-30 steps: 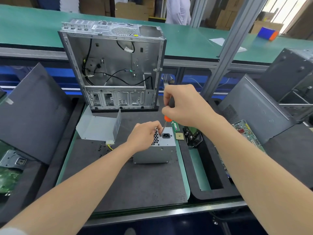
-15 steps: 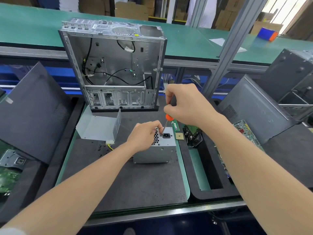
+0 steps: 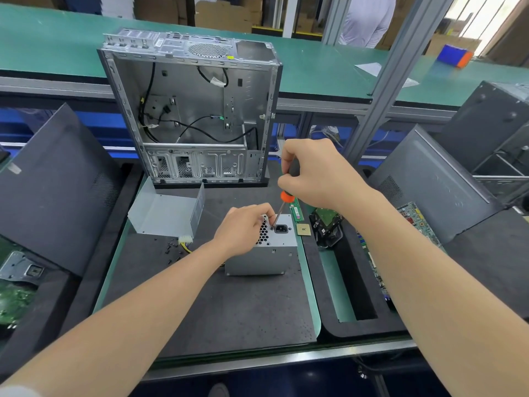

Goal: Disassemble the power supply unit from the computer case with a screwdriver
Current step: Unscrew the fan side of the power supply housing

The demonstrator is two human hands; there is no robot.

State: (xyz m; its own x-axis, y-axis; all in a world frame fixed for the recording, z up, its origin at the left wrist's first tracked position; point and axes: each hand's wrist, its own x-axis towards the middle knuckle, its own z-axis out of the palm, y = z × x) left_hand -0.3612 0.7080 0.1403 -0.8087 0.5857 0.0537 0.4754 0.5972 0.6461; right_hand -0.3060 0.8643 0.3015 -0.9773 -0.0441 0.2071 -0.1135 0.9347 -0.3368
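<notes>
The power supply [image 3: 269,253] is lying on a dark mat [image 3: 229,305] on the table [image 3: 311,299], out of the case [image 3: 189,110], which is standing open and upright just behind it. The left hand [image 3: 243,227] is gripping the supply's top left edge, fingers curled over the vent grille. The right hand [image 3: 317,176] is clenching the screwdriver [image 3: 282,207] by its handle and holding it almost upright, its tip resting beside the black socket on the supply's top face. A bent metal cover [image 3: 163,213] is sitting to the left, with loose screws [image 3: 170,247] lying in front of it. A memory stick [image 3: 297,212] and a chip [image 3: 303,230] are lying to the supply's right.
</notes>
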